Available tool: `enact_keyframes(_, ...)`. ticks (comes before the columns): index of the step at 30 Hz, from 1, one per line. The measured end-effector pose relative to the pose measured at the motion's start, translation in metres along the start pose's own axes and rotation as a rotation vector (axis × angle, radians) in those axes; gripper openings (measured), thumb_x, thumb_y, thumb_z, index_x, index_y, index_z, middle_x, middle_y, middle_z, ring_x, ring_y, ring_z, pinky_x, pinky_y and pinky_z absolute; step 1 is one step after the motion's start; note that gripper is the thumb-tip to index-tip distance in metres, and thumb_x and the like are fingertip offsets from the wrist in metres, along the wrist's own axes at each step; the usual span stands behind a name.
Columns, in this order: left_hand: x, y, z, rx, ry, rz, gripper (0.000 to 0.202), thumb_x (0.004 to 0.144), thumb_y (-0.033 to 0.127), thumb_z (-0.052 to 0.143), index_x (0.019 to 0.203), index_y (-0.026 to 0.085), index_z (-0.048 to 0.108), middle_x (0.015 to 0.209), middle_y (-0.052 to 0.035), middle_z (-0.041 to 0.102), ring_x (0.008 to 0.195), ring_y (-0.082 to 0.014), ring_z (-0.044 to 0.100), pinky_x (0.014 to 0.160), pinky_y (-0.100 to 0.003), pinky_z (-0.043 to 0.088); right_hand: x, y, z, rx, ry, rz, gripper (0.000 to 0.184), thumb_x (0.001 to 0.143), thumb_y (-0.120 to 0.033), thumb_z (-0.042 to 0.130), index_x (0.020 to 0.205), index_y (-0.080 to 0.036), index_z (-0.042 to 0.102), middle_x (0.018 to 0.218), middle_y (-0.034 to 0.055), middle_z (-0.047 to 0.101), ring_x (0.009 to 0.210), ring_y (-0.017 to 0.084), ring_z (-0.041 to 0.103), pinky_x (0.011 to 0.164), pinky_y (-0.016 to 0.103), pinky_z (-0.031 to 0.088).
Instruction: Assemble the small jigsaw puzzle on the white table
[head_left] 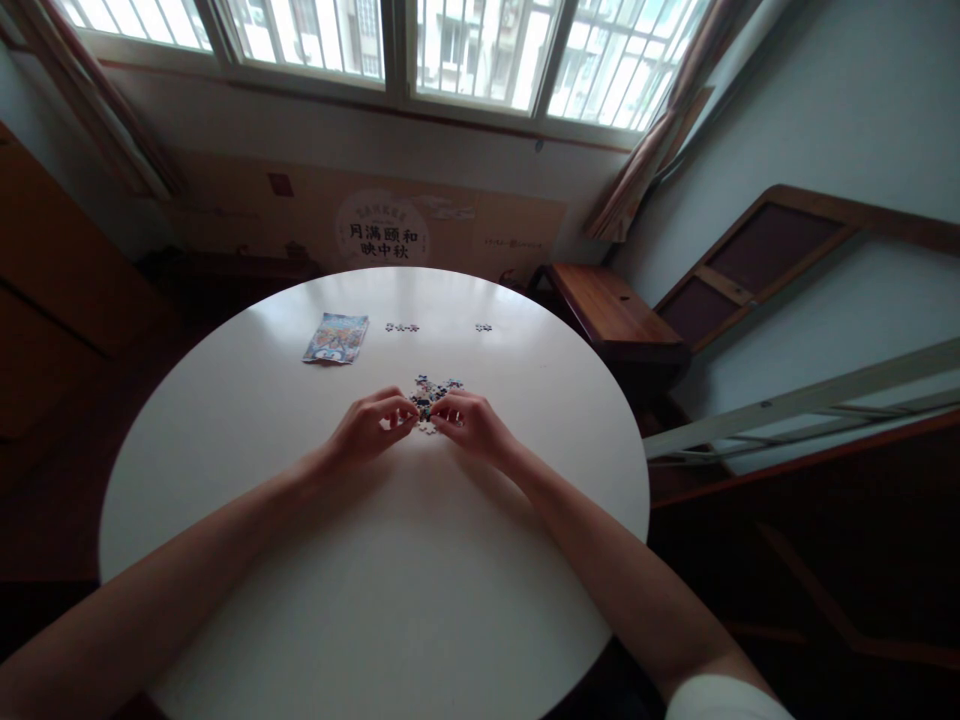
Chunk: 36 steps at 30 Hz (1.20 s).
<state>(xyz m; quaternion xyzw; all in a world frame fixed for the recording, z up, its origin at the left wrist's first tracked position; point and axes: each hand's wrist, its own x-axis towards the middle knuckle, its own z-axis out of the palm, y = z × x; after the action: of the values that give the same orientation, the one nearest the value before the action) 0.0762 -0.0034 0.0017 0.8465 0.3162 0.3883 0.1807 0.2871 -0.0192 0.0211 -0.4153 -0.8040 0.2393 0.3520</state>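
Note:
A small heap of jigsaw puzzle pieces (426,385) lies near the middle of the round white table (360,580). At its left edge is my left hand (377,422), with thumb and fingertips pinched together. My right hand (469,418) meets it from the other side, its fingers pinched too. Between the two sets of fingertips there is a dark jigsaw piece (424,411), small and partly covered. Which fingers carry it is hard to make out. Beyond the heap lie a short row of jigsaw pieces (402,328) and a smaller cluster of pieces (484,328).
A colourful printed packet (336,339) lies flat at the far left of the table. Past the table's far right edge stands a wooden bench (615,305). A long printed banner (487,225) runs along the wall below the barred windows (480,50).

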Motion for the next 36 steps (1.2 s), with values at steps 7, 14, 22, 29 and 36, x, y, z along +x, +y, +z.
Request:
enact_keyframes(7, -0.0003, -0.0011, 0.0005, 0.012, 0.005, -0.004, 0.011, 0.086, 0.024, 0.058, 0.085, 0.017, 0.067, 0.076, -0.002, 0.059, 0.06, -0.0075, 0.054, 0.058, -0.019, 0.045, -0.0002, 0.0022, 0.0015, -0.006, 0.002, -0.001, 0.007, 0.079, -0.011, 0.063, 0.08, -0.015, 0.068, 0.072, 0.0002, 0.059, 0.063, 0.009, 0.052, 0.063, 0.02, 0.041)
enact_keyframes(14, -0.0005, 0.0005, 0.0001, 0.018, 0.009, -0.013, 0.012, 0.086, 0.025, 0.058, 0.085, 0.017, 0.067, 0.076, -0.0019, 0.059, 0.061, -0.0078, 0.055, 0.059, -0.019, 0.045, -0.0007, 0.0026, 0.0017, -0.008, 0.005, -0.007, 0.007, 0.08, -0.013, 0.062, 0.082, -0.016, 0.069, 0.074, 0.0006, 0.06, 0.063, 0.009, 0.052, 0.064, 0.02, 0.041)
enact_keyframes(22, 0.0001, 0.0004, -0.0001, 0.023, 0.015, -0.023, 0.013, 0.086, 0.026, 0.058, 0.085, 0.017, 0.067, 0.076, -0.0021, 0.06, 0.061, -0.008, 0.055, 0.059, -0.019, 0.045, -0.0006, 0.0002, 0.0002, -0.009, 0.017, -0.003, 0.008, 0.08, -0.012, 0.062, 0.082, -0.015, 0.069, 0.074, 0.0004, 0.059, 0.062, 0.008, 0.053, 0.063, 0.02, 0.041)
enact_keyframes(29, 0.0001, 0.0009, 0.0, 0.007, 0.008, -0.021, 0.014, 0.087, 0.027, 0.057, 0.085, 0.017, 0.067, 0.076, -0.0026, 0.06, 0.061, -0.0086, 0.055, 0.058, -0.02, 0.045, -0.0007, -0.0017, -0.0006, -0.017, 0.026, 0.012, 0.009, 0.08, -0.012, 0.061, 0.082, -0.016, 0.068, 0.076, 0.0009, 0.061, 0.063, 0.009, 0.054, 0.063, 0.021, 0.042)
enact_keyframes(36, 0.0012, -0.0005, -0.0035, 0.048, 0.011, -0.025, 0.013, 0.086, 0.026, 0.058, 0.085, 0.017, 0.068, 0.077, -0.0022, 0.06, 0.061, -0.0083, 0.055, 0.06, -0.02, 0.045, -0.0015, 0.0012, -0.0002, 0.001, 0.036, 0.007, 0.008, 0.082, -0.014, 0.06, 0.081, -0.015, 0.068, 0.075, 0.0009, 0.061, 0.062, 0.008, 0.053, 0.063, 0.02, 0.042)
